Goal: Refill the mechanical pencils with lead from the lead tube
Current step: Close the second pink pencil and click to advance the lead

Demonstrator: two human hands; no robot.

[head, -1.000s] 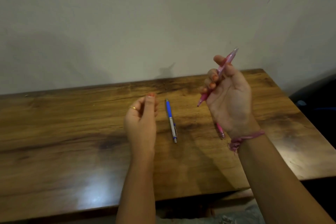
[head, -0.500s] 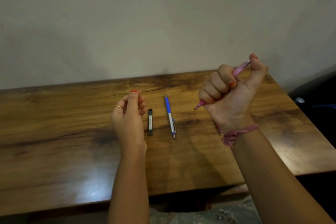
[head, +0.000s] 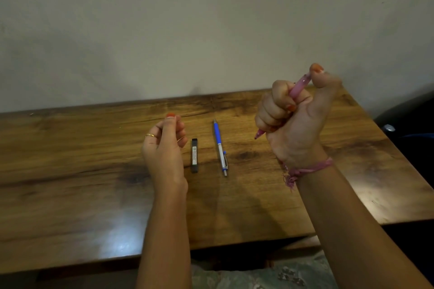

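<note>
Pencils and lead on the table (head: 70, 171) | your left hand (head: 164, 148) raised, fingers curled, holding nothing visible | lead tube (head: 194, 155) just right of it | blue pencil (head: 220, 148) lying beside | your right hand (head: 293, 119) fist grips pink pencil (head: 299, 84), thumb on top end

A wooden table (head: 70, 195) with dark grain streaks stood pushed against a plain, pale wall (head: 187, 19). Light glared off the tabletop near its front edge, and soft shadows lay across the wall. Something dark (head: 408, 115) sat beyond the table's right end
</note>
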